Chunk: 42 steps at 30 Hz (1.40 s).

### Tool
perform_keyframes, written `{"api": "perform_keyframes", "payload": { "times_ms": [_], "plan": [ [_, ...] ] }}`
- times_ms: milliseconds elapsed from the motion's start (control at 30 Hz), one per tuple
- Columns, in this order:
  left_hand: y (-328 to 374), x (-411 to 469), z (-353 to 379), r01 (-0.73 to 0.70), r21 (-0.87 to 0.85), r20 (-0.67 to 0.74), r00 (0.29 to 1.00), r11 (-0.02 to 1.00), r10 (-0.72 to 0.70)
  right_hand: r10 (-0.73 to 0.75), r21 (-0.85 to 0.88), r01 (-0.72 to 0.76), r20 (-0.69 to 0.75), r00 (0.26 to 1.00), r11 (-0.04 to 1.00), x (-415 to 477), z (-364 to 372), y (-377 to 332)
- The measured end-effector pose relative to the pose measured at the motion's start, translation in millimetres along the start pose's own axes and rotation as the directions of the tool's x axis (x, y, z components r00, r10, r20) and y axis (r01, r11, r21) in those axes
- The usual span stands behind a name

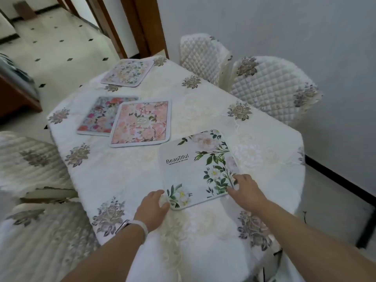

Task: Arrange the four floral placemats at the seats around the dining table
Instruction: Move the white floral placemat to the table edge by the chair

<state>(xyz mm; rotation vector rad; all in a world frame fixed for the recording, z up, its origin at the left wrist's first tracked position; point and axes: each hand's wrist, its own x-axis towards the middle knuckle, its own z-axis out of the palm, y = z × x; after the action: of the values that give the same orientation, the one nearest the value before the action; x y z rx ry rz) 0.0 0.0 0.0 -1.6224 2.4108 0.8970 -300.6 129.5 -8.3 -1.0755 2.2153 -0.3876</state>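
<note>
Fingers of left hand (153,204) and right hand (246,190) pinch the near corners of white placemat (193,169) at table (203,98) near end; far placemat (127,73) looks placed, overlapping pink placemat (141,123) and blue placemat (95,117) mid-left still need seats.

Quilted white chairs (270,86) stood near a plain grey wall (284,27); the pale floor (61,43) had small dark diamonds beyond a wooden door frame (142,23).
</note>
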Motion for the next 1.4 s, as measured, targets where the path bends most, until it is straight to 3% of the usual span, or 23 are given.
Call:
{"api": "perform_keyframes", "payload": {
  "times_ms": [133, 300, 467, 567, 667, 1033, 1400],
  "plan": [
    [3.5, 5.7, 10.2, 0.065, 0.082, 0.034, 0.997, 0.994, -0.068, 0.035, -0.063, -0.034, 0.016, 0.999, 0.997, 14.3, -10.9, 7.3],
    [4.8, 15.6, 22.8, 0.122, 0.018, -0.018, 0.992, 0.992, -0.122, 0.073, -0.027, -0.072, 0.045, 0.996, 0.997, 31.0, -7.6, 4.1],
    [28.3, 30.1, 25.4, 0.196, -0.245, -0.041, 0.976, 0.950, -0.212, 0.212, 0.256, -0.208, 0.013, 0.977, 0.944, 51.9, -11.9, -6.7],
    [39.5, 42.7, 21.7, 0.324, -0.470, -0.039, 0.921, 0.821, -0.387, 0.276, 0.374, -0.271, 0.043, 0.960, 0.887, 59.9, -20.7, -7.0],
    [42.1, 54.6, 14.6, 0.371, -0.597, 0.002, 0.887, 0.711, -0.461, 0.301, 0.441, -0.289, 0.044, 0.953, 0.850, 65.6, -25.4, -5.0],
    [31.3, 88.4, 9.0, 0.409, -0.740, 0.122, 0.862, 0.534, -0.491, 0.269, 0.477, -0.275, 0.083, 0.960, 0.835, 76.3, -18.8, -1.7],
    [41.6, 74.7, 13.7, 0.322, -0.770, 0.131, 0.925, 0.551, -0.358, 0.194, 0.472, -0.167, -0.008, 0.981, 0.866, 55.7, -21.6, 5.4]
  ]
}}
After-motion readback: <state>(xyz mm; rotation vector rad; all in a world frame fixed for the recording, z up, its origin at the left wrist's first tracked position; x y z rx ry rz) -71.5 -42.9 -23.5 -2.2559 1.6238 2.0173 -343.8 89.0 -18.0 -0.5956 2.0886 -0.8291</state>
